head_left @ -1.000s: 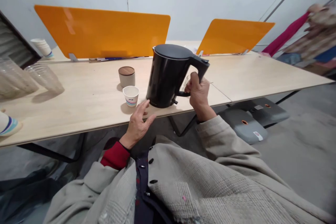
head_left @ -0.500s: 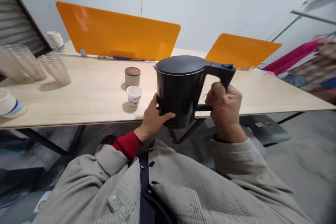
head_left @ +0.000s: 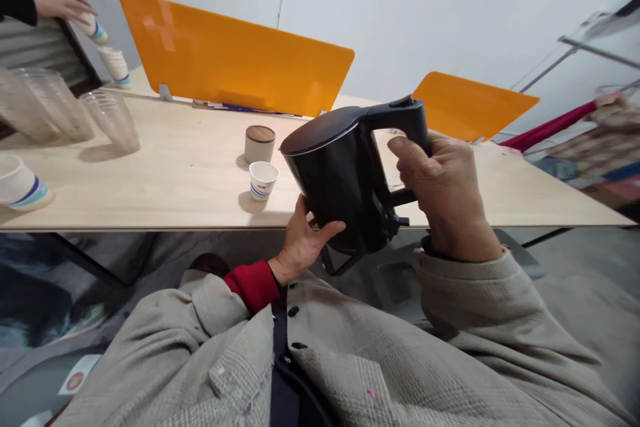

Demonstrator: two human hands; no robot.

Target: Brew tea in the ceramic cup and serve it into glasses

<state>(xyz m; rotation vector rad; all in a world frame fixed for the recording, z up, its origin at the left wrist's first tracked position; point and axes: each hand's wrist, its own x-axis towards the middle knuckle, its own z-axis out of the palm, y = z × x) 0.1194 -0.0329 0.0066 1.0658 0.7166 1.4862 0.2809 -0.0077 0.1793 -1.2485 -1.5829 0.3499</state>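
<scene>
A black electric kettle (head_left: 340, 173) is held in the air off the table's front edge, tilted with its lid end toward the left. My right hand (head_left: 443, 193) grips its black handle. My left hand (head_left: 303, 243) cups the lower side of the body, fingers spread against it. Behind the kettle, a white paper cup (head_left: 263, 180) with coloured stripes and a beige pot with a wooden lid (head_left: 260, 143) stand on the pale wood table (head_left: 165, 173). Neither hand touches them.
Two orange desk dividers (head_left: 235, 53) stand along the table's far side. Clear plastic cups (head_left: 110, 120) and a paper cup stack (head_left: 17, 183) sit at the left. Another person's hand (head_left: 57, 7) holds a paper cup (head_left: 93, 28) at the far left.
The kettle has tilted, its lid end dipping left, and has come closer to me. Another person's hand has appeared at the upper left with a paper cup.
</scene>
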